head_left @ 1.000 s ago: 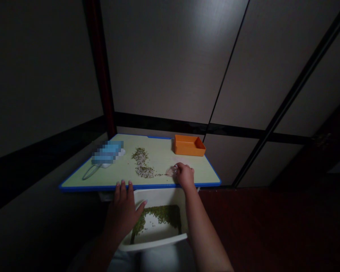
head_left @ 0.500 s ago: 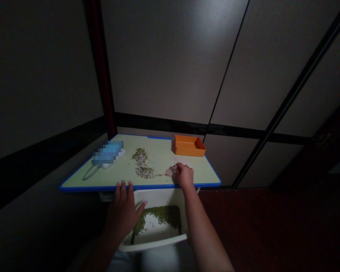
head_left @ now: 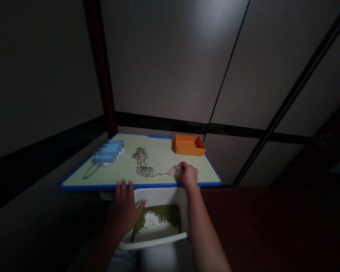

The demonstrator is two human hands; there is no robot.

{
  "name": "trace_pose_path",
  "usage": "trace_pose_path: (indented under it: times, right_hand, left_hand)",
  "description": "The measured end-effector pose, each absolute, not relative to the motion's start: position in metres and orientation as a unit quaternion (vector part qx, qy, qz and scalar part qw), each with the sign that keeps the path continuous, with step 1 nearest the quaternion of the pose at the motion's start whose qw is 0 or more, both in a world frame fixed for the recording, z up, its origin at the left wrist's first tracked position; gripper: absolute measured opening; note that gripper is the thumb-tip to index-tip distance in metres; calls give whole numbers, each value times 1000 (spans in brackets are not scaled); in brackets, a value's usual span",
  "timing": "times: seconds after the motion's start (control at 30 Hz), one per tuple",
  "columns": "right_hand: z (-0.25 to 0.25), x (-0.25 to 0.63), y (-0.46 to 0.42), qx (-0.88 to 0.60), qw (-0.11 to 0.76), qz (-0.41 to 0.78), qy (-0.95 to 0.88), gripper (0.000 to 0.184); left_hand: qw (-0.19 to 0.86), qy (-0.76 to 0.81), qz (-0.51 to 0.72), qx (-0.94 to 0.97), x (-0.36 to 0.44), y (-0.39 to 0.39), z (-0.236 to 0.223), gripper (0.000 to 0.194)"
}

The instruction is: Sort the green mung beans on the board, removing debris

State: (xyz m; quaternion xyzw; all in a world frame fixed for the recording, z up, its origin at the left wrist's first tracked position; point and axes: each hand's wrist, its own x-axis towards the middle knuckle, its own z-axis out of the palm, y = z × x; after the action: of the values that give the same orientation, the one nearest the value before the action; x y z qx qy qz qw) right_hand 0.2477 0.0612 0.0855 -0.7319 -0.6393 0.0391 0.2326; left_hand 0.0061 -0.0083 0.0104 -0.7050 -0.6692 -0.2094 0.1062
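Observation:
My right hand (head_left: pixel 188 174) is closed on a small clear cup-like object (head_left: pixel 174 172), low against the tabletop near the front edge; its exact kind is hard to make out. A thin trail of grains runs from it leftward to a mixed heap of green and pale grains (head_left: pixel 145 172). My left hand (head_left: pixel 123 209) is open, fingers stretched out, fingertips at the table's blue front edge and thumb over the left side of a white bin (head_left: pixel 155 240). Green beans (head_left: pixel 170 214) lie on the bin's floor.
An orange open box (head_left: pixel 189 150) stands at the back right of the pale table (head_left: pixel 161 151). At the left lies a blurred-out blue item (head_left: pixel 109 151) with a looped cord (head_left: pixel 90 172). Grey panels (head_left: pixel 170 64) rise behind the table.
My right hand has slid a little to the right across the tabletop with the clear cup-like object. My left hand stays in place.

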Motion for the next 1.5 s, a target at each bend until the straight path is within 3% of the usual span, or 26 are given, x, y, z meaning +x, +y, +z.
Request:
trace_pose_path:
  times: [0.17, 0.57, 1.3, 1.5]
  right_hand:
    - [89, 239, 58, -741, 198, 10, -642, 27]
    - [89, 237, 57, -748, 236, 27, -620, 29]
    - [92, 230, 53, -699, 181, 17, -691, 27]
    - [87, 231, 56, -673, 232, 43, -701, 25]
  left_hand:
    - [114, -664, -217, -706, 6, -9, 11, 80]
    - [107, -668, -210, -706, 7, -10, 14, 79]
    - [114, -666, -213, -705, 7, -9, 11, 79]
    - [119, -666, -216, -704, 7, -9, 10, 78]
